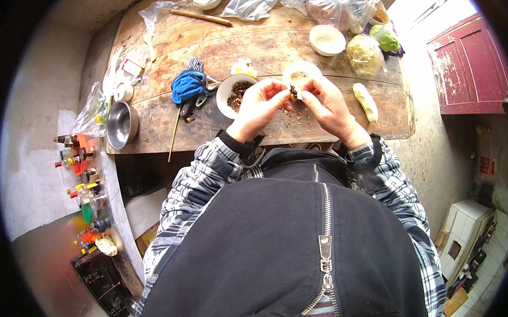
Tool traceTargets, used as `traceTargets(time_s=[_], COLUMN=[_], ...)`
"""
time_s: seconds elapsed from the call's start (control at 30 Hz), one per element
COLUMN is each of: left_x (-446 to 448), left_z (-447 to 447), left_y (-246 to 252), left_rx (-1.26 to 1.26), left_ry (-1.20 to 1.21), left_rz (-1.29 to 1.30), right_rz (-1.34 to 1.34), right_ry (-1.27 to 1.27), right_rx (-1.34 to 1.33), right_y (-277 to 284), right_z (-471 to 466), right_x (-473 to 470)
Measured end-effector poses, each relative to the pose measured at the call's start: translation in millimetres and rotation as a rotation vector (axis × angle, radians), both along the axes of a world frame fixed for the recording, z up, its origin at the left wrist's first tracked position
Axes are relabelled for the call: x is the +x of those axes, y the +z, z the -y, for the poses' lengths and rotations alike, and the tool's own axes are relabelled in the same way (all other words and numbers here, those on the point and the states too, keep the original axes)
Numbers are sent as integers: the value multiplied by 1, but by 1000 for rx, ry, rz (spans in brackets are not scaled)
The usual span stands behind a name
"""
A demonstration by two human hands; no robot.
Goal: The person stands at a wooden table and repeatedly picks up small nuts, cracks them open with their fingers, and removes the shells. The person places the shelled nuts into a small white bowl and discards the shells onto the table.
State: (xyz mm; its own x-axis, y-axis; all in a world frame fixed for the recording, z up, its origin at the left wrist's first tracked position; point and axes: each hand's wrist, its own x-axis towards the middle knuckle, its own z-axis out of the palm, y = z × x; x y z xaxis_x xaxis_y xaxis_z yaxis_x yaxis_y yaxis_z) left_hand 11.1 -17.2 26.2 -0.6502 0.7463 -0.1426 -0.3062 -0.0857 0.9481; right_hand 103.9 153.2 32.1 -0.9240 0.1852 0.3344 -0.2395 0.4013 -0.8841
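Note:
Both my hands meet above the near edge of a wooden table. Between the fingertips of my left hand is a small dark brown, crumbly piece, which may be a nut or dried food. My right hand pinches something small and pale right beside it. A white bowl of dark brown pieces stands by my left hand, partly covered by it. Just beyond my fingers is a second white bowl with a little yellowish matter inside. Crumbs lie on the wood below my hands.
A blue cloth item, a thin stick and a metal bowl are at the left. To the right lie a pale peeled vegetable, a bag of shredded food and an empty-looking bowl. A wooden rod lies at the back.

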Motion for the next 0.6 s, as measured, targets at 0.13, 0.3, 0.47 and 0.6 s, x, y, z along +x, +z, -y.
traceTargets(time_s=[0.13, 0.3, 0.47, 0.6], left_x=[-3, -3, -7, -7], left_z=[2, 2, 6, 5], left_y=[1, 3, 3, 2], left_rx=[12, 14, 65, 27], left_ry=[-14, -26, -122, -166], left_rz=[40, 96, 226, 247], right_rz=[99, 186, 205, 220], right_ry=[43, 38, 174, 117], right_rx=[1, -475, -478, -435], right_y=[1, -3, -4, -3], right_z=[-7, 1, -1, 2], right_x=[6, 0, 1, 2])
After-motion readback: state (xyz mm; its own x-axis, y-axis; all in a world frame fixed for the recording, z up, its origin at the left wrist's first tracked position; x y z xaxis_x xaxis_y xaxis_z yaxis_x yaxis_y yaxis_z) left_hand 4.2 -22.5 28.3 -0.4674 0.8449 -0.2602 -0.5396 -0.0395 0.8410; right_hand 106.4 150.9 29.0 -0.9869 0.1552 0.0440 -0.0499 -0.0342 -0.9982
